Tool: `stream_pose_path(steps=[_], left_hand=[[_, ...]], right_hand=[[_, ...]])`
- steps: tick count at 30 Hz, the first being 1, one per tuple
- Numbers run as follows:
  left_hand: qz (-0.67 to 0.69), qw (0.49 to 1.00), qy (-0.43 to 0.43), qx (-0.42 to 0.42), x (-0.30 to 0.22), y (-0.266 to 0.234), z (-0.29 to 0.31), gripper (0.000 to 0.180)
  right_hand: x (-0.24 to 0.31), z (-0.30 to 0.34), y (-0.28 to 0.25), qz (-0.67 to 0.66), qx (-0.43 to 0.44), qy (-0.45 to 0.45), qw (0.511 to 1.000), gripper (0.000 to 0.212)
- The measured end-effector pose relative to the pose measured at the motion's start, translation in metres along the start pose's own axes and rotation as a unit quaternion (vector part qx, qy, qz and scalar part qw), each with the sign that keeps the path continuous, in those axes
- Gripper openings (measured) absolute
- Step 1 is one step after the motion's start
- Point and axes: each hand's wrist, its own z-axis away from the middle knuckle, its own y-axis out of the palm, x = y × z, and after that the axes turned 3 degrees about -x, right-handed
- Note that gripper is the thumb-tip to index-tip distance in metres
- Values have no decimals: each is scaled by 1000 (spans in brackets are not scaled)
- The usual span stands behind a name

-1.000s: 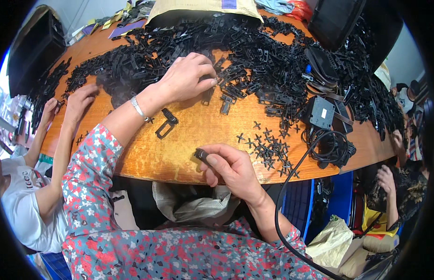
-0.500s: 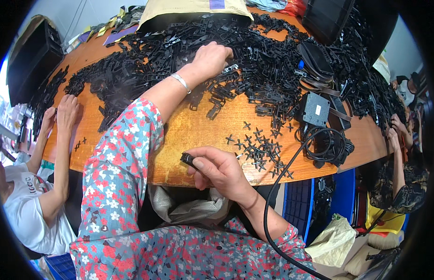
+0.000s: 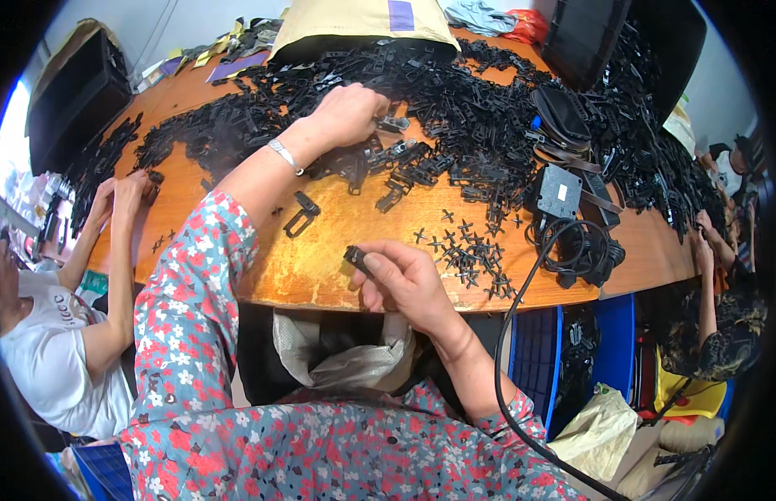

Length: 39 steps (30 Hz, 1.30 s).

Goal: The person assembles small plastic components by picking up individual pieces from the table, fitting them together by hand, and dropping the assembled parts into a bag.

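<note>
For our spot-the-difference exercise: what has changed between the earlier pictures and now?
The left hand reached forward and right over the pile of black parts, then shifted back leftward; whether it holds anything is hidden. At far right, a co-worker's raised hand moved to the table's edge. The right hand still grips a small black part, and the cross-shaped pieces and loose black piece stay put.

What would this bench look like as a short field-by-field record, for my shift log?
Left hand: at the pile of black parts; grip hidden
Right hand: pinching a small black piece
Table: wooden, surface worn
Between hands: loose black clip
Right side: black crosses, corded box
</note>
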Motion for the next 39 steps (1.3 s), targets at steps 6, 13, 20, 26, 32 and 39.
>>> stream_pose_path(steps=[6, 13, 20, 26, 32, 39], left_hand=[[22, 999, -23, -33, 14, -19, 43, 26], [113, 986, -63, -106, 21, -18, 79, 25], [366, 902, -193, -124, 13, -15, 110, 21], [483, 837, -245, -81, 11, -6, 118, 17], [597, 752, -266, -83, 3, -12, 121, 18], [624, 716, -301, -86, -3, -10, 125, 18]], right_hand=[[-1, -2, 2, 22, -9, -9, 1000, 31], [-4, -1, 5, 24, -34, -21, 999, 33], [-7, -2, 3, 42, -40, -20, 998, 34], [-8, -1, 4, 44, -46, -38, 997, 34], [-8, -2, 2, 44, -39, -37, 998, 36], [-8, 0, 4, 45, -46, -32, 997, 36]])
